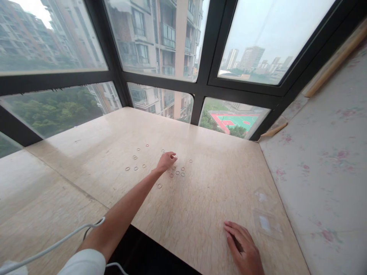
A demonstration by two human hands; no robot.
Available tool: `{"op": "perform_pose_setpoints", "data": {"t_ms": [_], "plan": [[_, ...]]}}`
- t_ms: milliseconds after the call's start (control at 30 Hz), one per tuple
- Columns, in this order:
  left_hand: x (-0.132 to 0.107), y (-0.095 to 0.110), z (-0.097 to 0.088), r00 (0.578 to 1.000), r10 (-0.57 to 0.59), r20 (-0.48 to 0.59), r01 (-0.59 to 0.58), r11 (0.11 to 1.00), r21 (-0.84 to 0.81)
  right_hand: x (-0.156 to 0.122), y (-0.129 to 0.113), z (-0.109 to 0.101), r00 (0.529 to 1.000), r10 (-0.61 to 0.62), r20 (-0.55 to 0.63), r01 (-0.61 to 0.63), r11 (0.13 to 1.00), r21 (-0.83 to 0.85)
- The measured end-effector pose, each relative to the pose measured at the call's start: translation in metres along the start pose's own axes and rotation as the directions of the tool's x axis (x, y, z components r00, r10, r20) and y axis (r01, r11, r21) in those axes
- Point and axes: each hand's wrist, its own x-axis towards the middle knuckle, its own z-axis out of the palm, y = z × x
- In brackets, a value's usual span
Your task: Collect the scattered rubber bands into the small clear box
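- Your left hand (pixel 166 161) has its fingers (pixel 172 155) pinched narrow, tips down on the bench (pixel 200 206). Whether a ring sits between them is too small to tell. On a slab this smooth, a thin ring could skid away from the tips instead of lifting.
- The small rings (pixel 177 172) lie just beside the fingers, on the side nearer you, and a second group of rings (pixel 134 157) is scattered well off to the fingers' left. Dragging your wrist back low could sweep the near ones out of place.
- One stray ring (pixel 159 186) lies right by your forearm, closer to you than the fingers. If your arm brushes it, it could roll to the bench's near edge and drop into the dark gap.
- Far back from the fingers, your right hand (pixel 243 248) rests flat, spread and empty, just beside the clear plastic bags (pixel 267 224). A shift of that palm could slide them away.
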Motion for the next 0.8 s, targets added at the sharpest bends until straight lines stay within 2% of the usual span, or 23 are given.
{"op": "perform_pose_setpoints", "data": {"t_ms": [233,367,567,800], "plan": [[0.009,-0.022,-0.023,0.995,-0.051,-0.091,0.061,0.991,0.121,0.0,0.0,-0.001,1.0,0.004,0.006,-0.004,1.0,-0.003],[0.017,-0.032,-0.032,0.998,-0.026,-0.058,0.037,0.979,0.2,0.0,0.0,-0.001,1.0,-0.002,0.001,0.002,1.0,-0.01],[0.027,-0.037,-0.027,1.0,0.008,-0.011,-0.006,0.974,0.227,0.002,-0.001,-0.002,1.0,-0.005,0.009,0.006,1.0,-0.018],[0.024,-0.045,-0.024,0.996,0.027,-0.079,-0.017,0.991,0.135,0.003,-0.002,-0.002,1.0,-0.024,-0.003,0.024,0.999,-0.027]]}}
